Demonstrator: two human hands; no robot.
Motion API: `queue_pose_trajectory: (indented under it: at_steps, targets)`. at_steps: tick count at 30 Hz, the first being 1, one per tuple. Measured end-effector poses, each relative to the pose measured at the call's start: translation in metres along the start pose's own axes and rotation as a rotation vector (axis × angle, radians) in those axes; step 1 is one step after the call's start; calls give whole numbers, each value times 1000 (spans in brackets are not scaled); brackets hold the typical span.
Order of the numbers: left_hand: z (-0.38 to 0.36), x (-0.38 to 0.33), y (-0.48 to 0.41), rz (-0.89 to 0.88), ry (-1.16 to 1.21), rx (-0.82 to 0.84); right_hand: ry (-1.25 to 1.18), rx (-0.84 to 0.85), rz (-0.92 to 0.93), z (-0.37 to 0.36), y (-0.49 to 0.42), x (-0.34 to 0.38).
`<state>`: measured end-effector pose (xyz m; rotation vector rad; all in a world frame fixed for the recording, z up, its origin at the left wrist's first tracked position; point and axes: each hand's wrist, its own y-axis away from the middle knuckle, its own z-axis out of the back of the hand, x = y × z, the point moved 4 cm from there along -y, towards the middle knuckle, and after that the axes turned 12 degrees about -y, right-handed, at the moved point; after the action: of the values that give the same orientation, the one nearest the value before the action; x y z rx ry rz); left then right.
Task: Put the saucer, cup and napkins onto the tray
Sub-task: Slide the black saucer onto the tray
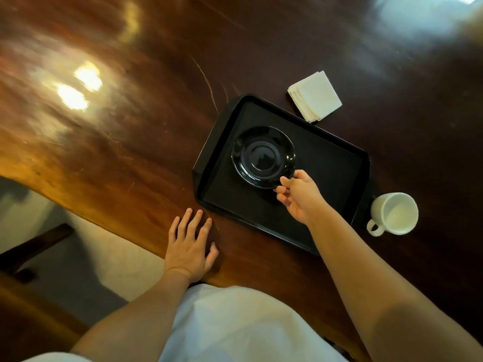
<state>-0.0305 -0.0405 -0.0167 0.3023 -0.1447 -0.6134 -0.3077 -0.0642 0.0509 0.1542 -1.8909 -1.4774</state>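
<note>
White garment [235, 325], nearest the lens, at the bottom centre; bare forearms extend from either side of it.

Left hand [189, 246]: lies palm-down on the polished wooden table [130, 121] near its edge, fingers spread and flat, holding nothing. It is apart from the tray.

Black tray [337, 168]: rectangular, raised rim, set askew on the table, right of the left hand. Its floor is bare apart from the saucer.

Black saucer [262, 156]: glossy, round, positioned over the tray's left half. Whether it rests fully on the tray floor or is a little tilted above it cannot be told.

Right hand [300, 195]: reaches in over the tray's near edge, thumb and fingertips pinched on the saucer's near rim.

Paper napkins [315, 96]: small folded white stack, on the table just beyond the tray's far rim, one corner touching or almost touching the rim. Not on the tray.

White cup [393, 214]: with handle, seemingly empty, upright on the table just beside the tray's right end. Not on the tray.

Progress, as judged: the saucer's placement is in its last stage, with release outstanding. Cup and napkins remain to be moved, so roughly one item of three is accounted for.
</note>
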Motion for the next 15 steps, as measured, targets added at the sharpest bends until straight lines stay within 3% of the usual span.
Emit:
queue_pose_trajectory:
  at_steps: [15]
  targets:
    - [-5,3,0,4,34,6,3,-27,11,-13,-24,12]
